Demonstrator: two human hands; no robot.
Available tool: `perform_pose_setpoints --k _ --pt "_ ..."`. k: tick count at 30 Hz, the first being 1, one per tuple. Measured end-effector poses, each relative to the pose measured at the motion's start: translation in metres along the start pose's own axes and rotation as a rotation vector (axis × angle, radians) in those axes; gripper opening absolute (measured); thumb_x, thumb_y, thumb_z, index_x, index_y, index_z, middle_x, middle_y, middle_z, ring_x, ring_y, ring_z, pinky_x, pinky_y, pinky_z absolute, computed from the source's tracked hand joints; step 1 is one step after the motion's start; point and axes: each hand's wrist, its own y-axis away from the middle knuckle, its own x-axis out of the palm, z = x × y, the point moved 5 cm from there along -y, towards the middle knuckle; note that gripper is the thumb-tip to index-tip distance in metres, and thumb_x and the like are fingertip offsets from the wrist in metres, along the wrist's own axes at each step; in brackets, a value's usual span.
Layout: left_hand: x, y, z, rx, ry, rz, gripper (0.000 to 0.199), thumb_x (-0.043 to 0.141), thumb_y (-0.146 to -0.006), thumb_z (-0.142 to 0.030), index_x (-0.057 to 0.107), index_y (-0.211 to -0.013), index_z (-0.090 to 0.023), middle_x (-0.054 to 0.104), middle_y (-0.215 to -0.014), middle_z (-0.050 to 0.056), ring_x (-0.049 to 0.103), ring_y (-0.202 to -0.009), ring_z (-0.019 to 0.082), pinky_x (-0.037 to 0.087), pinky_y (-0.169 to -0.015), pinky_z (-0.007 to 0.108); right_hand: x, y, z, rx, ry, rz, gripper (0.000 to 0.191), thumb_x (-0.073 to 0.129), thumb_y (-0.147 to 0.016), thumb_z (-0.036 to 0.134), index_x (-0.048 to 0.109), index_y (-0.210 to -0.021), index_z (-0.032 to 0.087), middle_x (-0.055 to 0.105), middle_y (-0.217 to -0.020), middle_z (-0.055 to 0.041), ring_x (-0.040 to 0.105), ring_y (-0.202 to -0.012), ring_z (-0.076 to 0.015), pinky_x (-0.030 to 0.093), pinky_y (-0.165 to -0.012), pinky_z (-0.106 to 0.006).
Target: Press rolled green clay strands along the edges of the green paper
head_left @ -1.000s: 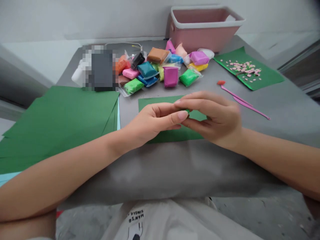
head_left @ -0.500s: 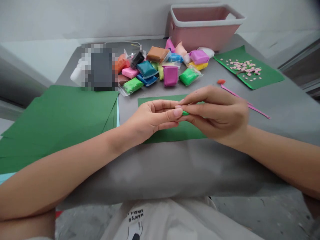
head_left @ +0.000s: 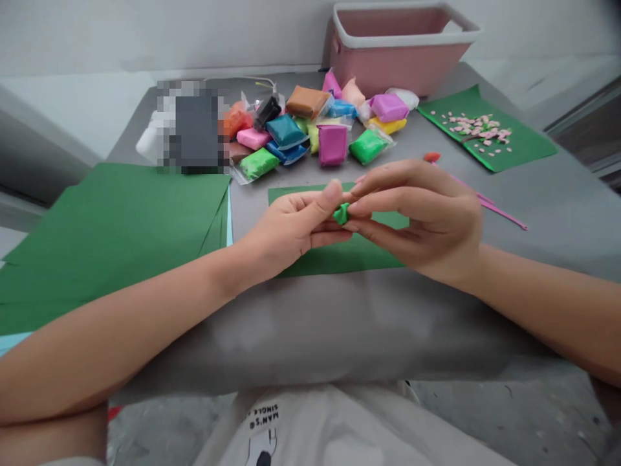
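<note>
A small lump of bright green modelling clay (head_left: 341,213) sits between my two hands. My left hand (head_left: 303,223) supports it on the fingers, with the thumb raised beside it. The fingertips and thumb of my right hand (head_left: 422,223) pinch the lump from the right side. Both hands are above a dark green sheet of paper (head_left: 339,257) lying on the grey tabletop. The lump looks folded and uneven.
Several wrapped clay packs (head_left: 286,133) are heaped at the back, before a pink bin (head_left: 388,65). Green sheets (head_left: 111,226) are stacked at left. To the right lie pink sticks (head_left: 504,212), a red-orange piece (head_left: 431,156) and a green sheet with a blossom tree (head_left: 524,152).
My left thumb has lifted off the clay, and more of the lump shows. The lump now looks bunched up and sits slightly further left.
</note>
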Motion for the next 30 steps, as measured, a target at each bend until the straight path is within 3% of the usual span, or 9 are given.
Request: perform_pose_setpoints --k 2,4,6,9,13,16,22,27,30 --pt "0.0 0.001 0.0 0.038 -0.003 0.05 0.041 0.103 -0.091 -0.059 0.093 -0.1 -0.021 0.088 -0.1 0.005 0.086 -0.114 0.023 0.069 -0.105 0.033 0.002 0.001 -0.003 0.028 -0.071 -0.012 0.011 0.092 -0.105 0.035 0.084 -0.112 0.038 0.086 -0.113 -0.0018 0.084 -0.104 -0.0261 0.071 -0.099 -0.047" --pt "-0.003 0.0 0.0 0.076 0.026 0.033 0.031 0.103 -0.094 -0.049 0.094 -0.104 -0.021 0.089 -0.105 0.004 0.086 -0.114 0.021 0.068 -0.107 0.032 0.006 0.003 -0.01 0.14 -0.194 -0.016 0.002 0.083 -0.112 0.04 0.084 -0.114 0.039 0.088 -0.116 0.0005 0.086 -0.11 -0.0256 0.071 -0.105 -0.048" --pt "-0.009 -0.003 0.001 0.089 0.069 -0.054 0.016 0.092 -0.106 -0.037 0.092 -0.104 -0.021 0.089 -0.106 0.003 0.086 -0.107 0.017 0.067 -0.105 0.028 0.011 0.007 -0.021 0.288 -0.328 -0.037 0.014 0.069 -0.12 0.047 0.082 -0.126 0.044 0.09 -0.125 0.0042 0.087 -0.116 -0.0246 0.072 -0.105 -0.048" --pt "-0.016 -0.008 0.004 0.06 0.125 -0.206 0.025 0.068 -0.12 -0.022 0.087 -0.103 -0.02 0.085 -0.096 0.0 0.082 -0.086 0.01 0.065 -0.089 0.021 0.019 0.013 -0.04 0.537 -0.591 -0.048 0.032 0.062 -0.119 0.066 0.078 -0.137 0.045 0.091 -0.133 0.0046 0.087 -0.127 -0.0284 0.074 -0.104 -0.051" --pt "-0.018 -0.012 0.002 0.041 0.131 -0.327 0.037 0.065 -0.123 -0.044 0.082 -0.103 -0.019 0.078 -0.087 0.0 0.072 -0.074 0.01 0.061 -0.075 0.021 0.025 0.016 -0.061 0.767 -0.796 0.056 0.065 0.055 -0.111 0.09 0.08 -0.137 0.036 0.085 -0.152 -0.0036 0.075 -0.153 -0.0356 0.07 -0.116 -0.059" --pt "-0.02 -0.011 0.001 0.044 0.135 -0.382 0.041 0.067 -0.121 -0.052 0.081 -0.102 -0.019 0.077 -0.092 0.002 0.07 -0.077 0.012 0.059 -0.076 0.022 0.021 0.015 -0.071 0.799 -0.791 0.131 0.08 0.04 -0.11 0.097 0.082 -0.141 0.036 0.078 -0.164 -0.0041 0.07 -0.16 -0.0382 0.069 -0.119 -0.062" --pt "-0.023 -0.011 0.006 0.061 0.119 -0.311 0.009 0.081 -0.113 -0.029 0.083 -0.114 -0.02 0.084 -0.109 0.003 0.073 -0.087 0.01 0.061 -0.087 0.021 0.013 0.019 -0.088 0.798 -0.827 0.111 0.075 0.04 -0.112 0.093 0.082 -0.147 0.041 0.074 -0.17 -0.0002 0.069 -0.16 -0.0358 0.069 -0.119 -0.059" --pt "-0.022 -0.014 0.007 0.058 0.106 -0.312 0.036 0.068 -0.121 -0.051 0.084 -0.114 -0.02 0.087 -0.11 0.006 0.08 -0.095 0.016 0.065 -0.089 0.025 0.015 0.014 -0.07 0.785 -0.828 0.132 0.093 0.033 -0.101 0.108 0.054 -0.175 0.054 0.079 -0.162 0.0045 0.062 -0.168 -0.0337 0.056 -0.135 -0.068" --pt "-0.023 -0.014 0.005 0.085 0.104 -0.353 0.045 0.063 -0.121 -0.061 0.083 -0.113 -0.022 0.085 -0.108 0.006 0.083 -0.101 0.019 0.066 -0.087 0.026 0.018 0.011 -0.055 0.806 -0.822 0.142 0.091 0.037 -0.096 0.113 0.057 -0.17 0.063 0.066 -0.176 0.0159 0.039 -0.183 -0.0291 0.039 -0.148 -0.067"
